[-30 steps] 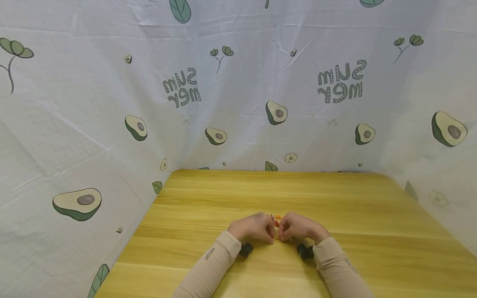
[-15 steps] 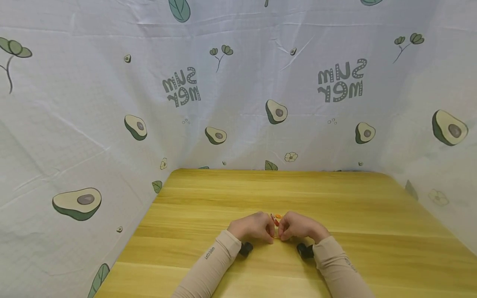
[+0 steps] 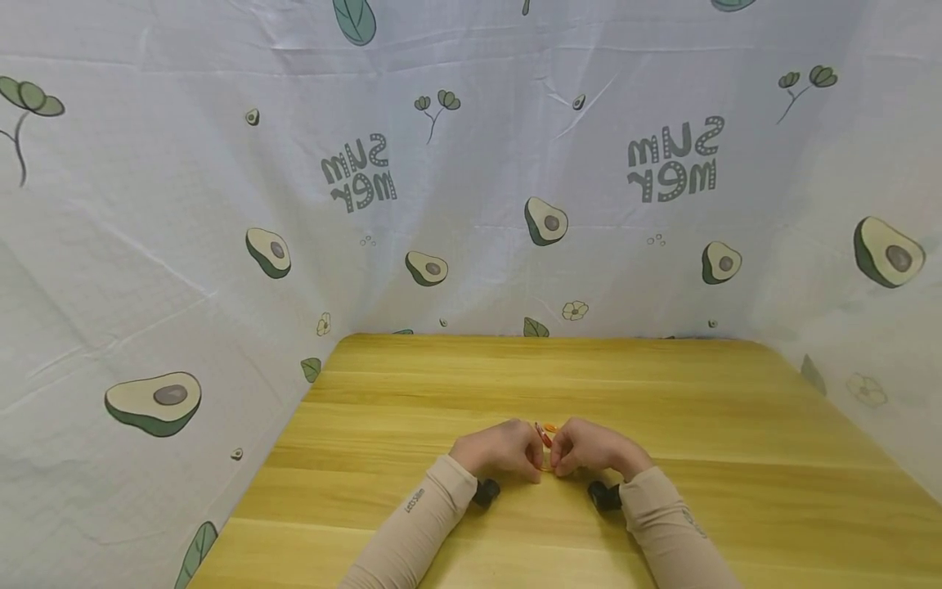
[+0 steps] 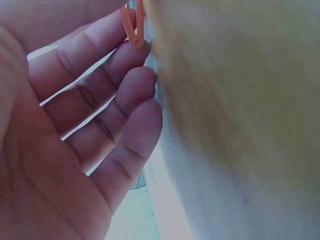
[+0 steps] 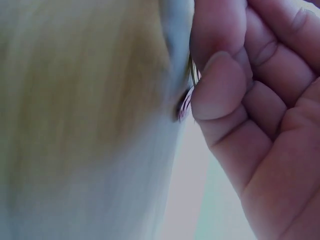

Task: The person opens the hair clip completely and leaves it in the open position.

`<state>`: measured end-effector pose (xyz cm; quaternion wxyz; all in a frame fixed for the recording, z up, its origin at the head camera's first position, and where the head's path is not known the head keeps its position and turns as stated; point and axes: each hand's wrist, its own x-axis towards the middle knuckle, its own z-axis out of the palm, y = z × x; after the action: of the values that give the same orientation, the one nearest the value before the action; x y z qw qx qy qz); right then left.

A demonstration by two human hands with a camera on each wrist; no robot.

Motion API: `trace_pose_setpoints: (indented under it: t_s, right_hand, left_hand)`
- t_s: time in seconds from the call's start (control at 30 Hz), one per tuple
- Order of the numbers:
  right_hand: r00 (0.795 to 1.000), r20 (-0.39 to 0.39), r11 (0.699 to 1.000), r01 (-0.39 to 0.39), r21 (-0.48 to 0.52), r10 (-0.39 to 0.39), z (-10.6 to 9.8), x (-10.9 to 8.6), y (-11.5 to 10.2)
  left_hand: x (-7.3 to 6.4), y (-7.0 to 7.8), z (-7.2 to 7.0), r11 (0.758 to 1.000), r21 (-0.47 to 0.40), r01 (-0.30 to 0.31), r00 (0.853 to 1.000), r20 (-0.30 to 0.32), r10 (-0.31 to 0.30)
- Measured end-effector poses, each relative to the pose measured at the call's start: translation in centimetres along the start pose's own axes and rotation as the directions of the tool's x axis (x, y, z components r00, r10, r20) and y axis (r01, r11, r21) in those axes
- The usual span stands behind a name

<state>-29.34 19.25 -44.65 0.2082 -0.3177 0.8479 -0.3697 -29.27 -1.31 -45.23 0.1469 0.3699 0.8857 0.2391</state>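
Between the fingertips of both hands, low over the table, is an orange snap hair clip [image 4: 136,37]. Its riveted end and two spread arms show in the left wrist view. The left hand [image 3: 504,450] pinches one end of it, the thumb partly out of that view. The right hand [image 3: 592,448] has thumb and fingertip pressed together at the other end. In the right wrist view those fingers hide most of what they pinch; only a thin yellowish edge shows. Just beyond the fingertips lie a red hair clip [image 3: 543,435] and another small orange clip [image 3: 551,428].
Both hands work over a yellow wood-grain table [image 3: 441,376]. Black wrist cameras [image 3: 604,496] sit under the wrists, close to the tabletop. A white cloth [image 3: 486,164] printed with avocados hangs behind the table and along its sides.
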Motion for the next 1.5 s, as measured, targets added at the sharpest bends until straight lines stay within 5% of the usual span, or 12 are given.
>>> trace_pose_setpoints:
  t_s: [0.43,0.87,1.17,1.5]
  right_hand:
    - [0.996,-0.090,0.999,0.011,-0.031,-0.014,-0.7,-0.9,-0.3]
    - [0.983,-0.184,0.999,-0.008,-0.037,0.001,-3.3,-1.4,-0.3]
    - [0.976,-0.219,0.991,-0.035,-0.127,0.007,-3.9,-0.7,0.7]
    - [0.978,-0.209,0.987,-0.057,-0.148,0.025,-3.9,0.0,1.8]
  left_hand:
    - [-0.6,0.2,-0.5,0.996,-0.064,0.065,0.997,-0.041,-0.067]
    - [2.7,0.4,-2.8,0.999,0.020,-0.029,0.999,-0.032,0.030]
    - [5.1,0.3,-3.4,0.987,0.158,-0.002,0.996,-0.082,0.015]
    - [6.2,0.0,-3.2,0.982,0.183,0.053,0.997,-0.072,-0.041]
